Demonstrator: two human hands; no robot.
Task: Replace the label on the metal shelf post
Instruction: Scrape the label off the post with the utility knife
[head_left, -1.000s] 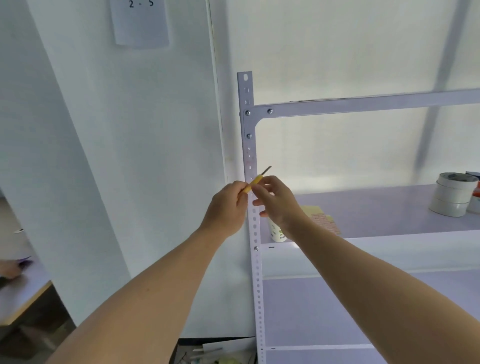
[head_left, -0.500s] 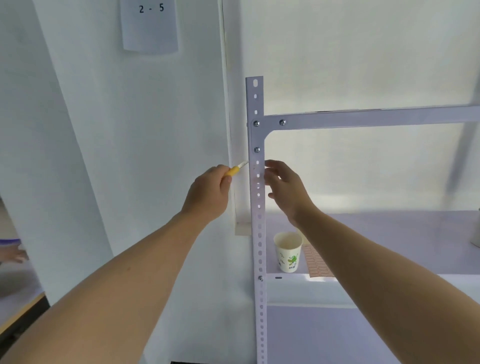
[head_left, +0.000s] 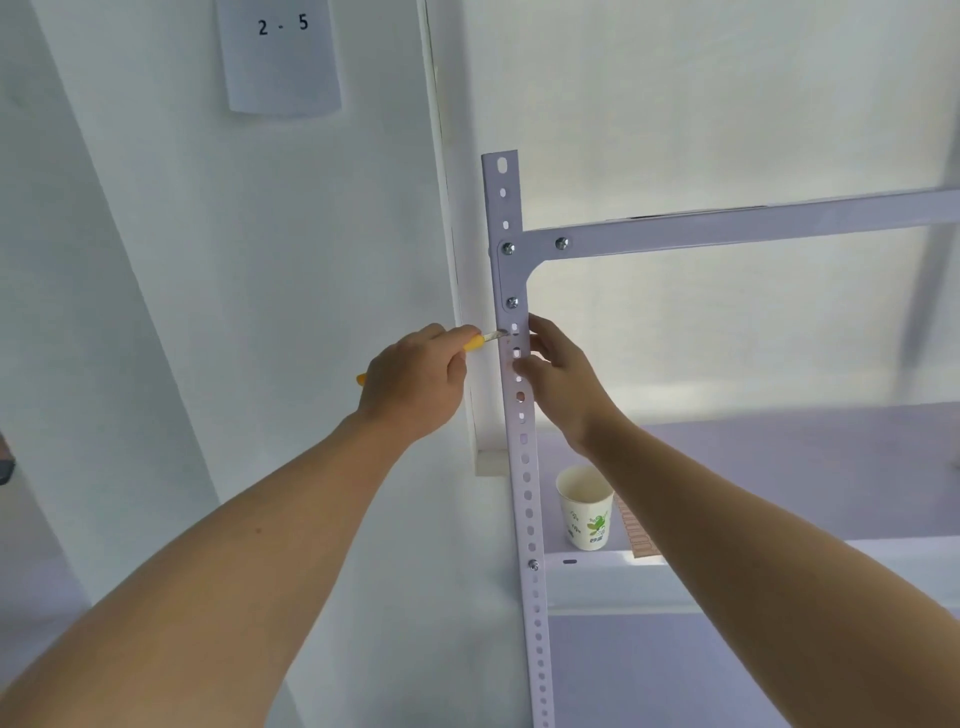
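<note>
A white perforated metal shelf post (head_left: 525, 478) stands upright in the middle of the view. My left hand (head_left: 415, 384) is shut on a small yellow-handled knife (head_left: 480, 341), whose blade tip touches the post's left edge just below a bolt. My right hand (head_left: 558, 376) grips the post from the right at the same height, fingers wrapped around its edge. No label is clearly visible on the post; only faint marks show near the blade tip.
A paper cup (head_left: 584, 506) and a strip of brownish stickers (head_left: 636, 530) sit on the lilac shelf (head_left: 779, 467) behind the post. A horizontal beam (head_left: 727, 228) crosses above. A paper sheet marked "2 - 5" (head_left: 280, 52) hangs on the white wall at left.
The knife has passed into my left hand alone and its blade has come to the post's left edge. My right hand has moved onto the post. The view has tilted upward.
</note>
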